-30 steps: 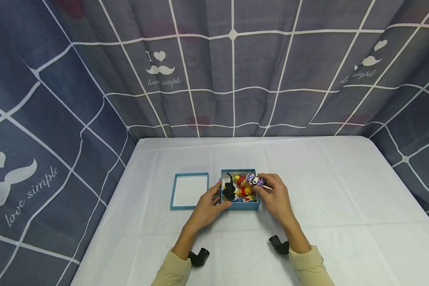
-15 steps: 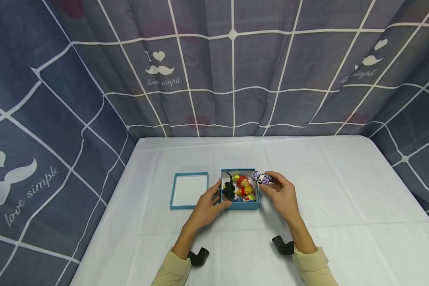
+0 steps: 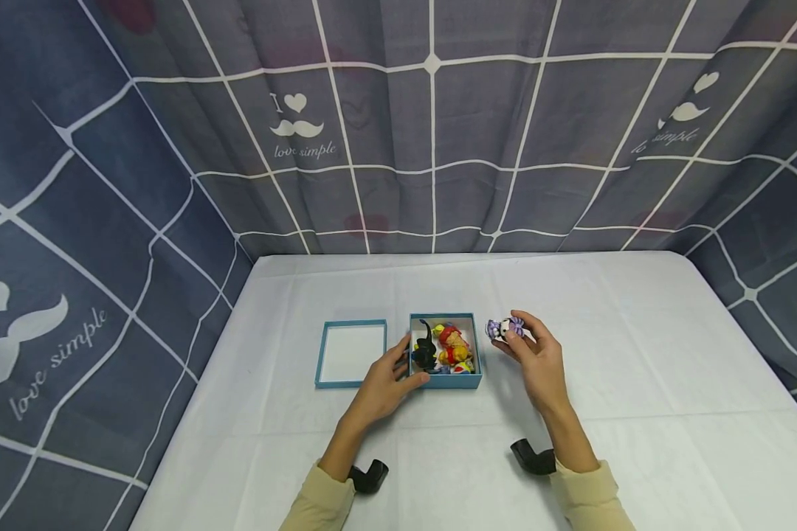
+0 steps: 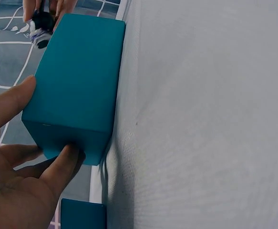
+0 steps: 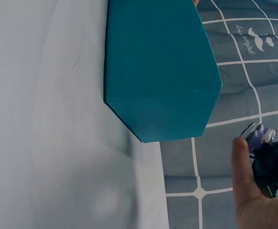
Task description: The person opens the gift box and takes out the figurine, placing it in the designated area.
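In the head view, a small purple, white and black toy figurine is pinched between the thumb and fingers of my right hand, just right of a blue box. The right wrist view shows the figurine mostly as a dark shape with a purple-white end. My left hand holds the box at its front left corner, thumb by the front wall and fingers along the left side. Inside the box lie a black figure with a raised tail, a red-and-yellow figure and other colourful toys.
Left of the box lies its blue-edged lid, white inside up. A white cloth covers the table, and a grey curtain with white lines hangs behind it. Black wrist-worn pieces jut out near both sleeves.
My right hand has lifted the purple figurine out of the box's right side and carried it rightward, clear of the rim. The left hand stays at the box.
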Demonstrator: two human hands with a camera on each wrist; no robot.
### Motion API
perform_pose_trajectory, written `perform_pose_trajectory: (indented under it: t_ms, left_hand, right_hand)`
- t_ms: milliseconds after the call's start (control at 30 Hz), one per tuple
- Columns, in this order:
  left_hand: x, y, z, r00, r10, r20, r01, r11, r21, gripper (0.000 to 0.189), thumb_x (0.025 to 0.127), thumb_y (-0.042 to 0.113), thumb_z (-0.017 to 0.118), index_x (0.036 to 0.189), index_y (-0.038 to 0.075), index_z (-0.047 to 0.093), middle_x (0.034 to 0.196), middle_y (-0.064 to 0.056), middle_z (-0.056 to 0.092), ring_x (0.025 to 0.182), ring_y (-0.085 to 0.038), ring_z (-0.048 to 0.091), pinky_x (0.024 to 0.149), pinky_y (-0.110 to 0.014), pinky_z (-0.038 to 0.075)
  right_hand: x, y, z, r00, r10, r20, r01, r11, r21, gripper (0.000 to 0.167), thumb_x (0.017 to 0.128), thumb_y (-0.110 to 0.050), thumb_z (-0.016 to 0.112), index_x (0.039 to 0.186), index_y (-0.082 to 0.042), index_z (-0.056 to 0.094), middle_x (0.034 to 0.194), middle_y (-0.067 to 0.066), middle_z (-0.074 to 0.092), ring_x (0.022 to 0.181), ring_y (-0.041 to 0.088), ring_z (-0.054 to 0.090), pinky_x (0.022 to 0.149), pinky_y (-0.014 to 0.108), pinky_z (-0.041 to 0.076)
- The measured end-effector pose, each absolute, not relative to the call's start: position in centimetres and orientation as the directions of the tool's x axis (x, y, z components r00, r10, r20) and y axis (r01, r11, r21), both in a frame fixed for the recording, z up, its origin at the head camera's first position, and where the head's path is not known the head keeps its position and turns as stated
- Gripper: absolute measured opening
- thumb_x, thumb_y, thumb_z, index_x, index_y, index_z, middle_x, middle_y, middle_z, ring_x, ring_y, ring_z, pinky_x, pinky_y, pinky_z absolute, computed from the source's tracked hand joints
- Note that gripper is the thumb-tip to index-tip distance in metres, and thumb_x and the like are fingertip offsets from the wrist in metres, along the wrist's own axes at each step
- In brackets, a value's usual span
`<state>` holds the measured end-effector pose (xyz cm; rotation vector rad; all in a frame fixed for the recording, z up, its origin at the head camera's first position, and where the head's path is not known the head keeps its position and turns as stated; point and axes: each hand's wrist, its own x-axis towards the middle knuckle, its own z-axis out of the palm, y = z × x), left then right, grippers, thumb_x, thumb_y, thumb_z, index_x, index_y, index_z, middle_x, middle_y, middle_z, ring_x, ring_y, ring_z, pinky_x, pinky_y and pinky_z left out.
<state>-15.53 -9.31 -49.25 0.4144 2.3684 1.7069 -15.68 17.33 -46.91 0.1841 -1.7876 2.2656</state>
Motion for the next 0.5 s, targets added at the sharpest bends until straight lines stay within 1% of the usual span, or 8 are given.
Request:
perform_pose_trajectory:
  t_ms: [67, 133, 200, 300, 400, 500]
  left_hand:
    - [-15.5, -9.3, -49.2, -0.943, 0.333, 0.003, 0.11, 0.303, 0.947, 0.081, 0.092, 0.023, 0.073, 0.156, 0.004, 0.026, 0.157, -0.022, 0.026, 0.136, -0.037, 0.04, 0.102, -0.039, 0.042]
    - [-15.5, -9.2, -49.1, -0.944, 0.33, -0.002, 0.106, 0.31, 0.945, 0.081, 0.092, 0.02, 0.073, 0.155, 0.003, 0.026, 0.156, -0.022, 0.026, 0.136, -0.037, 0.04, 0.102, -0.039, 0.042]
    - [-15.3, -9.1, -48.7, -0.944, 0.329, -0.006, 0.104, 0.316, 0.943, 0.08, 0.093, 0.016, 0.072, 0.155, 0.0, 0.025, 0.156, -0.024, 0.026, 0.136, -0.039, 0.039, 0.103, -0.042, 0.041]
    - [-14.9, -9.0, -47.4, -0.943, 0.334, -0.008, 0.104, 0.317, 0.943, 0.078, 0.093, 0.01, 0.071, 0.153, -0.005, 0.024, 0.155, -0.028, 0.025, 0.135, -0.043, 0.038, 0.103, -0.045, 0.04]
    - [-14.4, -8.9, -45.9, -0.939, 0.342, -0.009, 0.107, 0.319, 0.942, 0.077, 0.093, 0.008, 0.07, 0.152, -0.01, 0.024, 0.154, -0.031, 0.025, 0.134, -0.045, 0.038, 0.102, -0.047, 0.04]
    - [-14.2, -8.8, -45.0, -0.938, 0.346, -0.01, 0.108, 0.322, 0.941, 0.076, 0.094, 0.009, 0.069, 0.151, -0.01, 0.024, 0.153, -0.031, 0.026, 0.134, -0.045, 0.039, 0.102, -0.046, 0.041]
  right_hand:
    - [-15.6, 17.5, -46.8, -0.963, 0.125, 0.24, -0.262, -0.201, -0.944, 0.033, 0.099, 0.007, 0.051, 0.132, 0.012, 0.047, 0.119, 0.02, 0.047, 0.095, 0.017, 0.065, 0.082, 0.032, 0.055]
    - [-15.6, 17.8, -46.8, -0.963, 0.141, 0.229, -0.25, -0.157, -0.955, 0.036, 0.098, 0.009, 0.05, 0.134, 0.011, 0.046, 0.119, 0.021, 0.048, 0.094, 0.015, 0.064, 0.08, 0.028, 0.055]
    - [-15.6, 18.0, -46.8, -0.963, 0.16, 0.217, -0.235, -0.103, -0.966, 0.042, 0.096, 0.012, 0.051, 0.137, 0.008, 0.044, 0.12, 0.023, 0.052, 0.094, 0.014, 0.063, 0.079, 0.025, 0.055]
    - [-15.7, 18.5, -46.8, -0.961, 0.177, 0.211, -0.213, 0.005, -0.977, 0.051, 0.092, 0.014, 0.055, 0.14, 0.004, 0.042, 0.123, 0.027, 0.058, 0.098, 0.012, 0.063, 0.079, 0.02, 0.052]
    - [-15.8, 19.0, -46.9, -0.963, 0.164, 0.212, -0.197, 0.102, -0.975, 0.047, 0.09, 0.012, 0.061, 0.135, 0.006, 0.046, 0.125, 0.028, 0.06, 0.103, 0.008, 0.062, 0.081, 0.016, 0.048]
    - [-15.9, 19.4, -47.1, -0.964, 0.139, 0.228, -0.201, 0.181, -0.963, 0.039, 0.088, 0.01, 0.065, 0.126, 0.011, 0.055, 0.121, 0.028, 0.062, 0.098, 0.005, 0.061, 0.078, 0.014, 0.048]
